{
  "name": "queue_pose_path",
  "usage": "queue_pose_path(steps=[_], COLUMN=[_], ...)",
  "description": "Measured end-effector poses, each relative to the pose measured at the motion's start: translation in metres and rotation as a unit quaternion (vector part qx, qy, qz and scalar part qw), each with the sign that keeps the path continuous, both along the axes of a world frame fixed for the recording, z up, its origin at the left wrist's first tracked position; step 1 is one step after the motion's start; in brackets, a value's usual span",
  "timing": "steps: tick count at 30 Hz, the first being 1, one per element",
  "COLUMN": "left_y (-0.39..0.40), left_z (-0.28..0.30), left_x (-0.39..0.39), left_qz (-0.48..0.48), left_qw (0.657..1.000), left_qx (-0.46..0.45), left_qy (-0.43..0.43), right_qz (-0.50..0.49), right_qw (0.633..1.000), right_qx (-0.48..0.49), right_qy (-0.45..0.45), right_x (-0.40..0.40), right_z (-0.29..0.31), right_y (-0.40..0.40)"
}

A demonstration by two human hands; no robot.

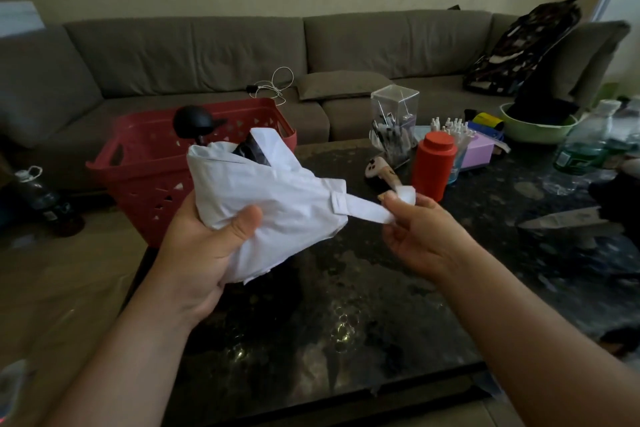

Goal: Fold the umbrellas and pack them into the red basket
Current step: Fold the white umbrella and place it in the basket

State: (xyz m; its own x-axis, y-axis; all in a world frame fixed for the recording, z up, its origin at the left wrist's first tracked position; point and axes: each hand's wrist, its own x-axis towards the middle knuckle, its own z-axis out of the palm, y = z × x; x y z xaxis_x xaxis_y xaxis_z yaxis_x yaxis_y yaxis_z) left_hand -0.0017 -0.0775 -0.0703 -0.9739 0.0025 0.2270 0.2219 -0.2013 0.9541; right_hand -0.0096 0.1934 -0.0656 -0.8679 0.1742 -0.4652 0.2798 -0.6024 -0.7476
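Behind the dark counter (346,288) a red basket (138,163) is waiting at the left. Over it the left hand (204,250) is closing around a white umbrella (270,198), soft, light, slippery cloth over stiff ribs, best gripped mid-bundle. The right hand (412,229) is pinching its strap (367,211).
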Motion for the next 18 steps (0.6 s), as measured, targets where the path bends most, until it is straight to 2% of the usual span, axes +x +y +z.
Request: queue_pose_path(steps=[3, 4, 5, 7, 8, 10, 12, 13, 15, 18], left_y=[-0.005, -0.007, -0.009, -0.013, -0.013, -0.01, -0.006, -0.004, -0.002, -0.003], left_z=[0.002, 0.002, 0.003, 0.001, 0.003, 0.006, 0.007, 0.006, 0.005, 0.004], left_x=[0.002, 0.002, 0.003, 0.002, 0.003, 0.007, 0.009, 0.009, 0.008, 0.007], left_qz=[-0.016, -0.025, -0.041, -0.069, -0.073, -0.075, -0.071, -0.065, -0.051, -0.061], left_qw=[0.997, 0.995, 0.992, 0.987, 0.985, 0.985, 0.983, 0.982, 0.981, 0.977], left_qx=[-0.049, -0.064, -0.08, -0.113, -0.127, -0.134, -0.139, -0.145, -0.153, -0.171], left_qy=[0.059, 0.073, 0.084, 0.094, 0.09, 0.084, 0.095, 0.101, 0.109, 0.111], right_qz=[0.033, 0.035, 0.033, -0.004, -0.029, -0.054, -0.065, -0.057, 0.033, 0.193], right_qw=[0.998, 0.994, 0.979, 0.905, 0.862, 0.784, 0.685, 0.657, 0.663, 0.686], right_qx=[0.038, 0.095, 0.196, 0.426, 0.502, 0.595, 0.683, 0.695, 0.659, 0.605], right_qy=[-0.039, -0.044, -0.043, 0.018, 0.071, 0.17, 0.244, 0.287, 0.354, 0.355], right_x=[-0.004, -0.005, -0.005, -0.003, 0.0, 0.007, 0.016, 0.02, 0.029, 0.032], right_z=[-0.011, -0.014, -0.016, -0.015, -0.01, 0.001, 0.018, 0.027, 0.041, 0.042], right_y=[0.011, 0.014, 0.016, 0.018, 0.017, 0.013, 0.006, 0.004, -0.001, -0.008])
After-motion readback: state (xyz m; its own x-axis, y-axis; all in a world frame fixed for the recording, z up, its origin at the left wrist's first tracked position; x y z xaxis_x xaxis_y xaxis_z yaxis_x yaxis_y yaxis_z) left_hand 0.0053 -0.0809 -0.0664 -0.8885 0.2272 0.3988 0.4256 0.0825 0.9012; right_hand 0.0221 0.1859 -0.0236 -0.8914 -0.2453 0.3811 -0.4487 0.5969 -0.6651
